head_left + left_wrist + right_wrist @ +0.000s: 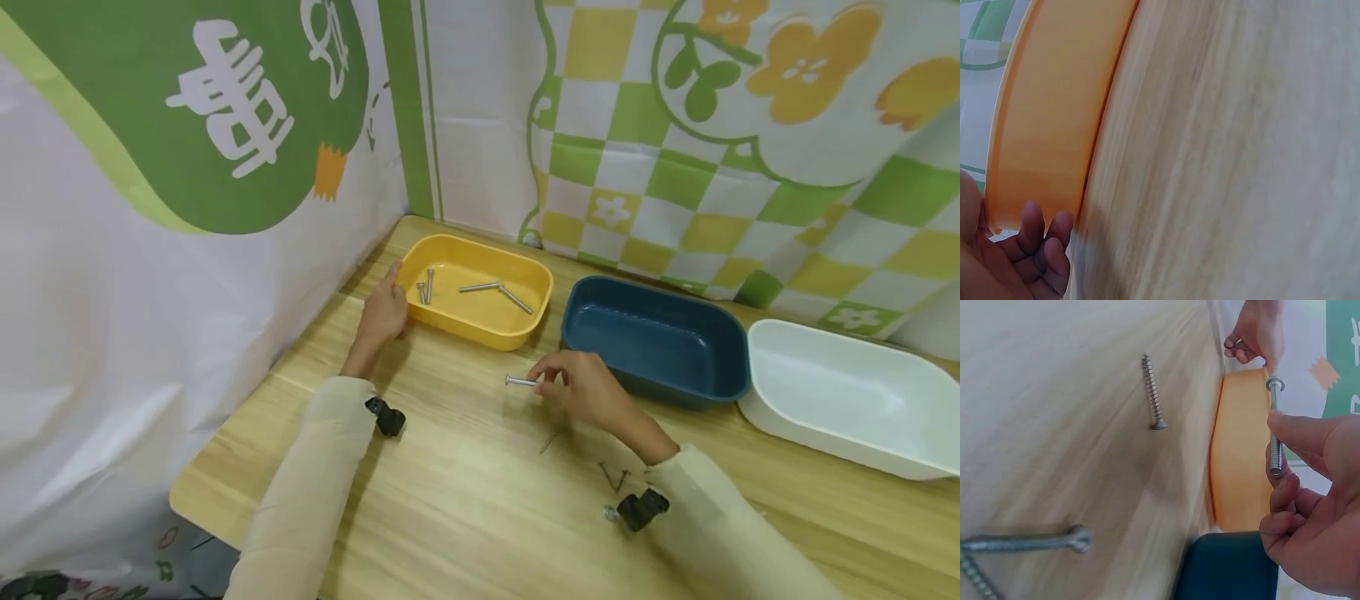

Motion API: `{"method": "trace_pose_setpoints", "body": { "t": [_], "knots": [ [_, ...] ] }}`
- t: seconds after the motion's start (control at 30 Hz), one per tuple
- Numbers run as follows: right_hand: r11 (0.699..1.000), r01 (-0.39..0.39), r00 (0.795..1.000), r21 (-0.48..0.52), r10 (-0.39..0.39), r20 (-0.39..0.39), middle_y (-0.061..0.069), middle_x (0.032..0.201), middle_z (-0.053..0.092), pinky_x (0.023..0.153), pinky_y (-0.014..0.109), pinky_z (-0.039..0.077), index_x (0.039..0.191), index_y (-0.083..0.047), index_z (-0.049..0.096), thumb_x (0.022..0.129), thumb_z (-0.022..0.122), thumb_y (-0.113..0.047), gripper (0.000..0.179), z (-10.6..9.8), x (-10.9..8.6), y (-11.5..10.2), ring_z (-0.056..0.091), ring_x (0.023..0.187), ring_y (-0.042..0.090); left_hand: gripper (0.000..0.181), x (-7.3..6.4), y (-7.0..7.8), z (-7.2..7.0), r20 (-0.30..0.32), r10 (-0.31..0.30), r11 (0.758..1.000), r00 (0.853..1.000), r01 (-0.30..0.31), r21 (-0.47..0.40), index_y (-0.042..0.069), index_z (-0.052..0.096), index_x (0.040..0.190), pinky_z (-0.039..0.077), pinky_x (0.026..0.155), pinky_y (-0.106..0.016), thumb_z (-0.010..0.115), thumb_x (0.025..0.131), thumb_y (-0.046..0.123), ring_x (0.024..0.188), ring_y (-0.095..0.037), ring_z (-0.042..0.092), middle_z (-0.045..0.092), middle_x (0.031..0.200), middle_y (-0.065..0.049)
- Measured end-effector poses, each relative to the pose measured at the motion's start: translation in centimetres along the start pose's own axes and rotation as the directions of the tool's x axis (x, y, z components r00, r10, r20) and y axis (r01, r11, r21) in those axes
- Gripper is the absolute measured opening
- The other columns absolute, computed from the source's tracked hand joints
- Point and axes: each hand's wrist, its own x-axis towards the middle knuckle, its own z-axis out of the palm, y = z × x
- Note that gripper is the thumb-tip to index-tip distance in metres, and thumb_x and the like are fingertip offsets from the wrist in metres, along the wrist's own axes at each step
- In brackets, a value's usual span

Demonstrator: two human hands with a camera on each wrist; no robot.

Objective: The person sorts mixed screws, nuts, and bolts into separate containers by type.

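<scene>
My right hand (pixel 588 387) pinches a silver bolt (pixel 1275 428) between thumb and fingers, above the table in front of the yellow tray (pixel 468 327). The bolt's wide round head points away from the hand, toward the tray's side. At the tray's left end, my left hand (pixel 385 312) holds the wall near the corner, its fingers bent at the outside in the left wrist view. Several silver bolts (pixel 478 288) lie inside the yellow tray, in two pairs. A countersunk screw (pixel 1152 394) lies on the wood below my right hand.
To the right of the yellow tray stand a dark blue tray (pixel 660 287) and a white tray (pixel 847 437), side by side. Two more screws (pixel 615 479) meet in a V near the right wrist. Printed cloth (pixel 480 125) hangs behind the wooden table (pixel 420 500).
</scene>
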Motion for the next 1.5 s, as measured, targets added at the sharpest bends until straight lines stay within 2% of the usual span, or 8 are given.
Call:
{"method": "trace_pose_setpoints", "body": {
  "t": [0.07,0.23,0.33,0.6,1.0,1.2,1.33,1.5],
  "knots": [
    [1.0,0.005,1.0,-0.005,-0.005,-0.007,-0.008,0.074,0.063,0.051,0.029,0.039,0.095,-0.011,0.077,0.089,0.074,-0.004,0.009,-0.2,0.2,-0.3,0.046,0.058,0.011,0.054,0.0,0.1,0.1,-0.007,0.01,1.0,1.0,-0.009,0.01,0.012,0.027,0.16,0.05,0.049,-0.033,0.026,0.106,0.015,0.041,-0.017,0.054,0.062,0.1,-0.026],
    [1.0,0.014,1.0,-0.005,-0.014,-0.027,-0.007,0.074,0.063,0.052,0.029,0.04,0.094,-0.009,0.077,0.089,0.075,-0.004,0.008,-0.5,1.0,-0.8,0.046,0.058,0.012,0.054,0.1,0.3,0.2,-0.02,0.037,0.999,0.999,-0.036,0.039,0.01,0.028,0.159,0.05,0.061,-0.041,0.025,0.105,0.014,0.042,-0.018,0.054,0.064,0.106,-0.028],
    [1.0,0.012,0.999,-0.003,-0.012,-0.035,-0.005,0.074,0.064,0.053,0.03,0.04,0.095,-0.008,0.077,0.089,0.074,-0.004,0.008,-0.7,1.5,-0.9,0.047,0.059,0.013,0.054,0.2,0.2,0.2,-0.02,0.036,0.998,0.999,-0.035,0.044,0.009,0.028,0.159,0.051,0.064,-0.041,0.024,0.105,0.015,0.041,-0.018,0.054,0.064,0.101,-0.027],
    [0.999,0.049,0.997,-0.018,-0.05,-0.052,-0.002,0.079,0.067,0.055,0.032,0.042,0.096,-0.007,0.077,0.09,0.074,-0.005,0.007,-0.9,2.9,-1.2,0.049,0.062,0.013,0.054,0.0,0.0,0.2,-0.003,0.018,1.0,1.0,-0.018,0.02,0.011,0.026,0.16,0.046,0.048,-0.033,0.024,0.106,0.016,0.039,-0.016,0.054,0.062,0.072,-0.018],
    [0.998,-0.057,0.988,-0.007,0.055,-0.141,0.008,0.082,0.07,0.051,0.033,0.039,0.1,-0.005,0.077,0.09,0.074,-0.007,0.01,-0.8,4.7,-0.8,0.047,0.055,0.017,0.053,0.0,0.0,0.4,-0.008,0.02,1.0,1.0,-0.02,0.005,0.012,0.027,0.159,0.045,0.046,-0.032,0.026,0.107,0.014,0.039,-0.018,0.055,0.061,0.067,-0.015],
    [0.997,-0.081,0.987,0.007,0.081,-0.142,0.006,0.082,0.069,0.05,0.033,0.041,0.102,-0.006,0.076,0.093,0.072,-0.008,0.01,-0.7,5.3,-0.4,0.049,0.056,0.017,0.053,-0.2,0.0,0.4,-0.007,0.009,1.0,1.0,-0.009,0.022,0.013,0.026,0.16,0.045,0.049,-0.035,0.025,0.107,0.017,0.039,-0.019,0.054,0.059,0.061,-0.012],
    [0.997,-0.078,0.986,0.018,0.08,-0.144,0.004,0.08,0.067,0.049,0.034,0.041,0.102,-0.006,0.076,0.093,0.071,-0.008,0.01,-0.6,5.7,-0.3,0.05,0.056,0.018,0.053,-0.2,-0.1,0.2,-0.011,0.008,1.0,1.0,-0.008,0.022,0.013,0.026,0.16,0.046,0.052,-0.036,0.024,0.107,0.017,0.039,-0.019,0.053,0.061,0.067,-0.015],
    [0.997,-0.072,0.984,0.023,0.075,-0.161,0.003,0.078,0.066,0.055,0.035,0.045,0.1,-0.006,0.076,0.092,0.071,-0.006,0.009,-0.4,6.3,0.0,0.056,0.063,0.018,0.053,-0.2,-0.2,0.1,-0.018,0.023,0.999,1.0,-0.022,0.026,0.012,0.026,0.16,0.045,0.052,-0.034,0.024,0.107,0.018,0.039,-0.017,0.051,0.061,0.08,-0.017]
  ]
}}
